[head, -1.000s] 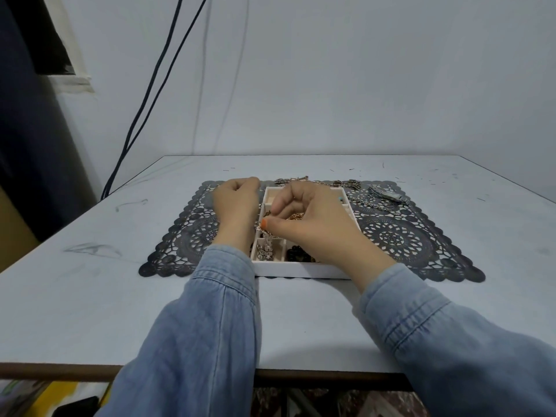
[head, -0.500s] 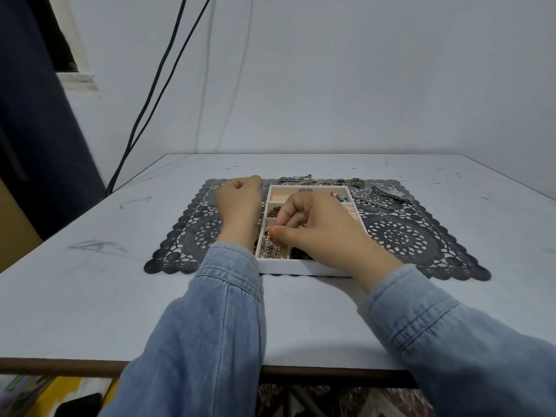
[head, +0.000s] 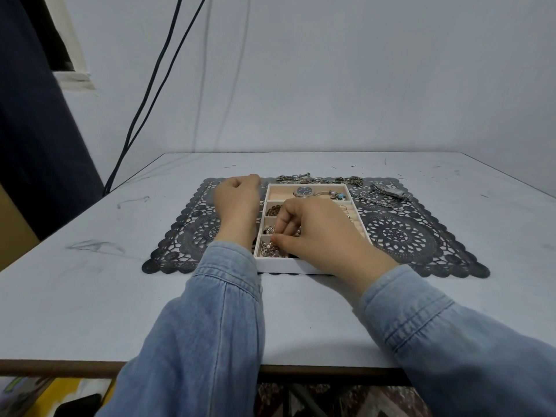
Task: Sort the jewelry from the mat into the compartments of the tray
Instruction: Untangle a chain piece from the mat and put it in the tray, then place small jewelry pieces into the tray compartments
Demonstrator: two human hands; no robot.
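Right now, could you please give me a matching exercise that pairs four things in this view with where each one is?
Things:
1. blue-dial watch
2. silver watch
3. left hand
4. right hand

Places:
A. on the mat, right of the tray
B. pinching jewelry in the tray's near-left compartments
C. in the tray's far compartment
D. resting curled on the mat, left of the tray

Pairs: 1-C, 2-A, 3-D, 4-B.
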